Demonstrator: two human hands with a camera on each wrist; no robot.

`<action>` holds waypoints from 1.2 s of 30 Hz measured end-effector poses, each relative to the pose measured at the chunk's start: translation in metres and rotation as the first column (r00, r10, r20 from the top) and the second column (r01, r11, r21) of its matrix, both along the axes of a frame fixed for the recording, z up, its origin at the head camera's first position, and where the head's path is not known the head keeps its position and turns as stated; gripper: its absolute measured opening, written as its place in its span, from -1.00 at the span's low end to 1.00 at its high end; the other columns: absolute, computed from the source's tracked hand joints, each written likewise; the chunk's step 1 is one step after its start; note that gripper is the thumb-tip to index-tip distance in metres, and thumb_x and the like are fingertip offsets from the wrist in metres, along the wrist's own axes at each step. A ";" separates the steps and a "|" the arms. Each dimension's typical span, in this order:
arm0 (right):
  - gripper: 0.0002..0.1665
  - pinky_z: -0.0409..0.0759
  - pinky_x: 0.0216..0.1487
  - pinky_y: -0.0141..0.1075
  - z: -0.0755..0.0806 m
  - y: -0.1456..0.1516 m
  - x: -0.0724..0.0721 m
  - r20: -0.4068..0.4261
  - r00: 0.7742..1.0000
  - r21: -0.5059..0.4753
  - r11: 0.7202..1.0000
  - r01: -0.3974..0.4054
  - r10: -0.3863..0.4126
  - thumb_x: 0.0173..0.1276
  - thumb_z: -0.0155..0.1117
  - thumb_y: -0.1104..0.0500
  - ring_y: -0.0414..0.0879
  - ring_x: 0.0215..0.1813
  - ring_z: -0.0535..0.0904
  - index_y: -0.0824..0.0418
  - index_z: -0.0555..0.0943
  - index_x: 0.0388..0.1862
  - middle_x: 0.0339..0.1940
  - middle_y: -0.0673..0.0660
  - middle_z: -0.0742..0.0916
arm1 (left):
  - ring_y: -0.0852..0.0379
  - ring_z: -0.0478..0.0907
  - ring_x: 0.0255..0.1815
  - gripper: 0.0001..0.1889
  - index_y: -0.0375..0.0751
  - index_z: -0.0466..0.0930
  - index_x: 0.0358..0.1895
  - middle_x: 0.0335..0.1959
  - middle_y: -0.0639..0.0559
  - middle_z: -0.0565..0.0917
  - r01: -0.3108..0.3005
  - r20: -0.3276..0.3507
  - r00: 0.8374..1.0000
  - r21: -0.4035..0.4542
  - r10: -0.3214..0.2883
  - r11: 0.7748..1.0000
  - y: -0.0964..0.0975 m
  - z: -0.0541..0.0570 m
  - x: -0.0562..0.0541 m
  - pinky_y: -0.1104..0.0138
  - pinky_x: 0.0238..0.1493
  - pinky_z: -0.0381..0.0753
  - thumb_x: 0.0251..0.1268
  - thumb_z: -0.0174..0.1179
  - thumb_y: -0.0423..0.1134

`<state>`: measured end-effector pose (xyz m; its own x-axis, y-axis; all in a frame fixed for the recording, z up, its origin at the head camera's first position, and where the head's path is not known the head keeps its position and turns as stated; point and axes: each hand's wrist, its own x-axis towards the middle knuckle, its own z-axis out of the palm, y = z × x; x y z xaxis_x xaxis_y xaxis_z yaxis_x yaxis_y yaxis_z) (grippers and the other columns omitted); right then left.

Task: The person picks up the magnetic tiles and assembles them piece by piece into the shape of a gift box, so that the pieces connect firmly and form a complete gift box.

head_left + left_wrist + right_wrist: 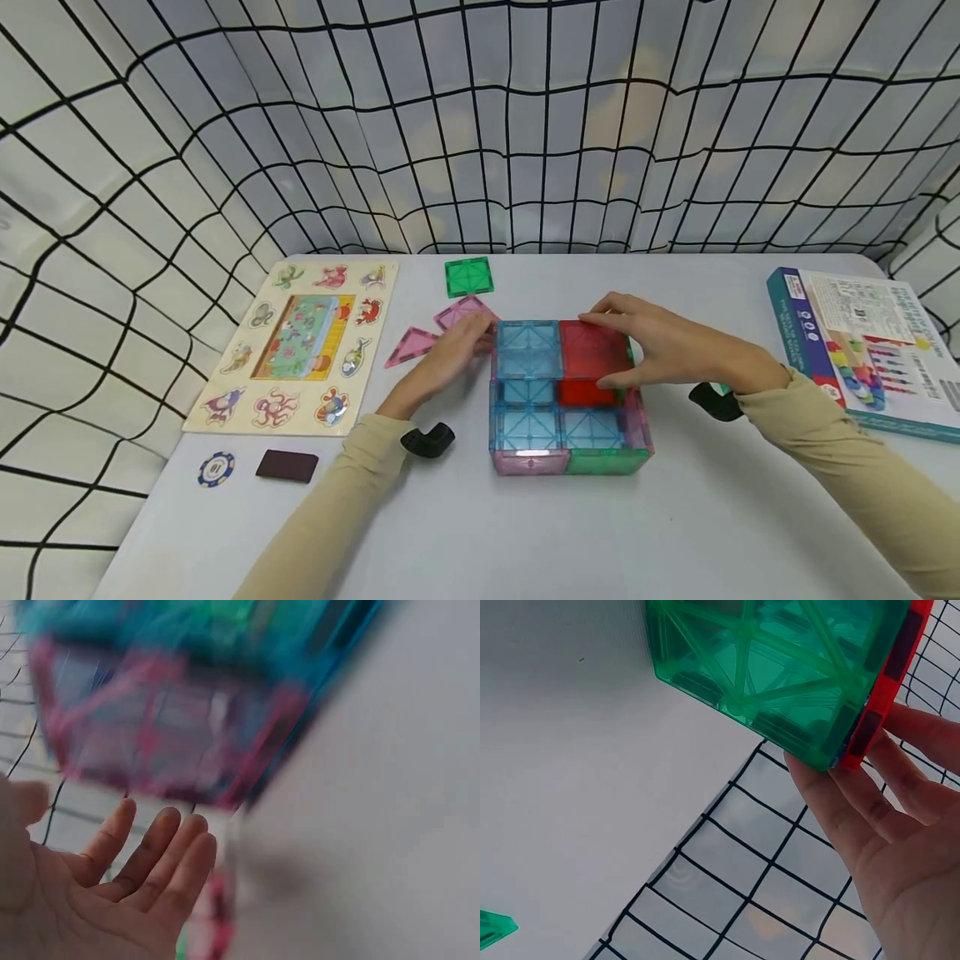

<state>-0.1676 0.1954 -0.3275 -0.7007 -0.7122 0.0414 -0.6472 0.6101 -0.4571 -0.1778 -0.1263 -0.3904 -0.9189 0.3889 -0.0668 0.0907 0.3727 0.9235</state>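
Note:
A block-like structure of translucent magnetic tiles (528,429) stands on the table, with blue, pink, green and red faces. Its back part is taller than the front. On the top at back right lies a red magnetic tile (588,350). My right hand (660,342) spans this tile, thumb at its front edge and fingers at its back edge. In the right wrist view the fingertips touch the red tile's edge above a green tile (780,675). My left hand (453,358) is beside the structure's left back corner, fingers loosely extended, holding nothing.
Behind the left hand lie a green square tile (469,277) and pink tiles (412,346). A sea-animal puzzle board (225,350), a poker chip (216,469) and a dark rectangular block (287,466) are at left. A boxed set (885,333) lies right. Black netting (547,125) borders the table.

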 end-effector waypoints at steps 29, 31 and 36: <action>-0.04 0.72 0.13 -0.01 -0.013 0.004 0.003 -0.005 1.000 -0.059 0.998 0.003 -0.003 0.25 0.63 0.01 0.12 0.27 0.50 0.38 0.44 0.51 0.29 0.24 0.56 | -0.18 0.49 0.33 -0.09 -0.30 0.19 0.57 0.35 -0.26 0.50 -0.285 -0.187 0.947 -0.115 0.262 0.951 -0.035 0.013 -0.035 0.01 0.37 0.54 0.29 0.49 -0.07; -0.04 0.72 0.13 -0.01 -0.013 0.004 0.003 -0.005 1.000 -0.055 0.998 0.002 -0.002 0.26 0.62 0.00 0.13 0.28 0.50 0.37 0.44 0.52 0.30 0.24 0.56 | -0.18 0.48 0.33 -0.10 -0.28 0.20 0.57 0.36 -0.24 0.50 -0.253 -0.222 0.947 -0.069 0.232 0.965 -0.035 0.025 -0.028 -0.02 0.40 0.50 0.28 0.50 -0.11; -0.04 0.72 0.14 -0.01 -0.011 0.006 0.003 0.011 1.000 -0.055 0.998 0.011 -0.011 0.26 0.62 0.00 0.13 0.29 0.49 0.36 0.44 0.52 0.31 0.24 0.55 | -0.13 0.52 0.28 -0.11 -0.25 0.27 0.55 0.33 -0.15 0.53 0.002 -0.384 0.922 -0.108 -0.044 0.994 -0.024 0.064 0.005 -0.04 0.28 0.59 0.19 0.54 -0.24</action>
<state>-0.1650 0.2014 -0.3384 -0.7092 -0.7011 0.0734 -0.6355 0.5908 -0.4971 -0.1723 -0.1504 -0.3260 -0.8722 0.4205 0.2498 0.4417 0.4579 0.7715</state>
